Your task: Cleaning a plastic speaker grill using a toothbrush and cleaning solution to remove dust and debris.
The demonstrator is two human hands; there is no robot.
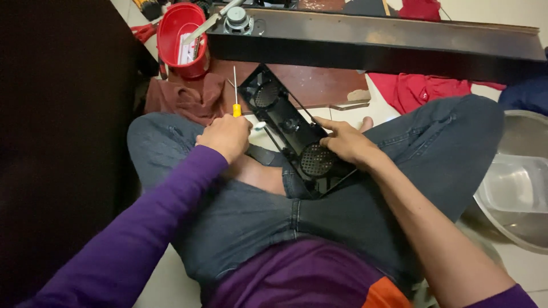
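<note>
I sit cross-legged on the floor in blue jeans and a purple top. A long black plastic panel (pixel 283 122) with round mesh grilles lies tilted across my lap. My right hand (pixel 346 143) grips its near end beside a round grille. My left hand (pixel 225 136) is closed around a screwdriver (pixel 235 94) with a yellow handle, its thin metal shaft pointing up and away from me, just left of the panel.
A red bucket (pixel 174 31) with tools stands at the back left. A dark long board (pixel 399 40) spans the back, with a small round speaker (pixel 237 19) on it. Red cloth (pixel 419 90) lies behind my knee. A metal basin (pixel 528 134) holding a clear plastic tub (pixel 514 185) sits right.
</note>
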